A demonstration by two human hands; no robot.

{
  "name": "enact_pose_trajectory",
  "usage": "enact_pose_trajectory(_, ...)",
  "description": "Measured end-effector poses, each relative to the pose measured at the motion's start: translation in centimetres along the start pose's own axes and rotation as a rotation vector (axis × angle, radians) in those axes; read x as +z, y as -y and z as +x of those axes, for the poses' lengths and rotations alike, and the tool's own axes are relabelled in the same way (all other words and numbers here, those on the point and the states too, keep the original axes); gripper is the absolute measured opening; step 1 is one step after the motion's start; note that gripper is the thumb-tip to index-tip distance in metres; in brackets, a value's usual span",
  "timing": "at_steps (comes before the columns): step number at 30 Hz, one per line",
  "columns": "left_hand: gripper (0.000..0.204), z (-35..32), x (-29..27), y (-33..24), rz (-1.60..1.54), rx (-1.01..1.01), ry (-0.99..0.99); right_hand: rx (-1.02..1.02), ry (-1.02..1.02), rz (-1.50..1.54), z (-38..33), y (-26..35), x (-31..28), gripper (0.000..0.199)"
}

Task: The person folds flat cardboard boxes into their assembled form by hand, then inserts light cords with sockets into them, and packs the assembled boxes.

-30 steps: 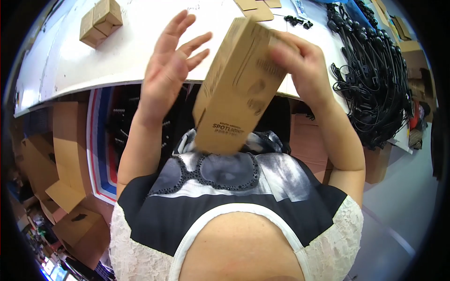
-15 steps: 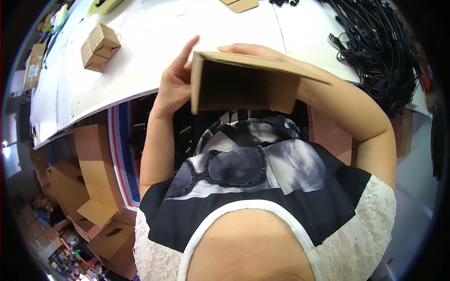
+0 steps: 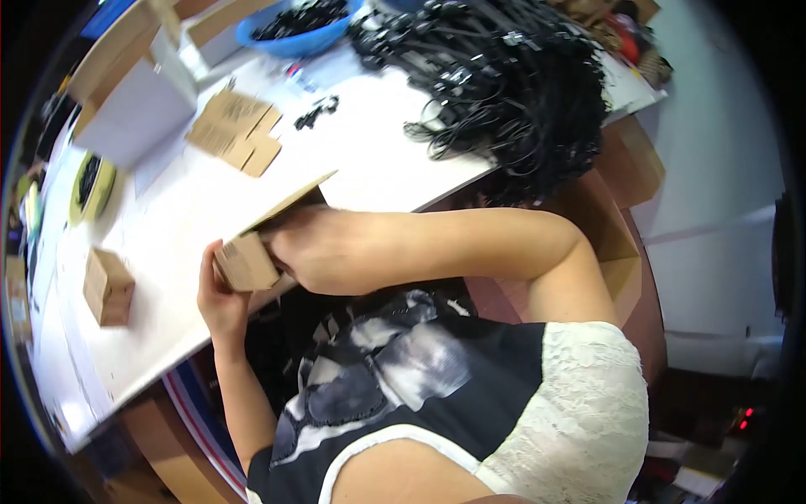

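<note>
We hold a small brown cardboard box [image 3: 252, 252] at the near edge of the white table [image 3: 369, 168], just in front of the chest. The left hand [image 3: 220, 296] is under and behind the box, fingers curled up against its short end. The right hand [image 3: 323, 256] is closed over the other side, with part of it tucked beneath the long top flap [image 3: 294, 197], which stands open and tilts up toward the table. Both hands grip the box; how deep the right fingers reach inside we cannot tell, since the flap hides them.

Risks as we judge them:

1. The box hangs partly past the table edge. If either hand loosens, it could drop into the lap or to the floor.
2. The open flap is thin card. Pressing sideways with the right hand could crease or tear it at the fold.
3. The left hand carries the box mainly at 1 end, so a twist from the right hand could rack the walls out of square.
4. The heap of black cables [image 3: 512, 92] lies well apart to the right, spilling over the table edge; a wide sweep of the right elbow could snag and drag loops down.

Also on the table: 1 closed small box [image 3: 107, 287] to the left, flat cardboard blanks [image 3: 237, 130] farther back, a tape roll [image 3: 91, 186] and a blue basin [image 3: 294, 25].
</note>
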State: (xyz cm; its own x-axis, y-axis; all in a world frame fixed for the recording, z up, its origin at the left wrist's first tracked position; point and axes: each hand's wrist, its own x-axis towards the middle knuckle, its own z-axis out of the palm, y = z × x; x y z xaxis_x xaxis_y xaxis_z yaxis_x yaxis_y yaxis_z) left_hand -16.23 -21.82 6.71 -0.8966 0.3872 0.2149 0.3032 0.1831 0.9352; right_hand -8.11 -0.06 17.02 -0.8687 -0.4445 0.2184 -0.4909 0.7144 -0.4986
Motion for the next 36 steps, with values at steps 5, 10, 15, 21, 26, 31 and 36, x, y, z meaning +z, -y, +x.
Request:
enact_pose_trajectory(5, 0.06, 0.0, 1.3, -2.3, 0.168, 0.184, 0.079, -0.31, -0.227, 0.197, 1.2, -4.1, 4.4, 0.05)
enact_pose_trajectory(10, 0.063, 0.6, 1.8, -3.8, 0.134, 0.088, 0.111, -0.249, -0.314, 0.263, 0.7, -4.7, 5.9, 0.053)
enact_pose_trajectory(15, 0.068, 1.1, 3.8, -7.0, 0.613, 0.372, 0.044, -0.303, -0.331, 0.203, 0.4, -5.0, 4.5, 0.044)
enact_pose_trajectory(21, 0.061, 3.7, 0.6, -1.7, 0.545, 0.194, -0.049, -0.073, -0.067, 0.515, -0.6, -4.6, -4.1, 0.029)
enact_pose_trajectory(26, 0.051, 6.8, -5.2, 2.9, 0.28, -0.038, -0.157, 0.65, -0.571, -0.895, -4.4, -14.4, -17.2, 0.021)
enact_pose_trajectory(31, 0.053, 7.6, -6.3, 2.9, 0.269, -0.203, -0.209, 1.137, -0.265, -0.965, -7.4, -17.7, -21.8, 0.027)
enact_pose_trajectory(36, 0.069, 5.6, -8.1, 5.4, 0.541, 0.094, -0.29, 1.12, -0.48, -0.905, -7.8, -15.8, -21.5, 0.024)
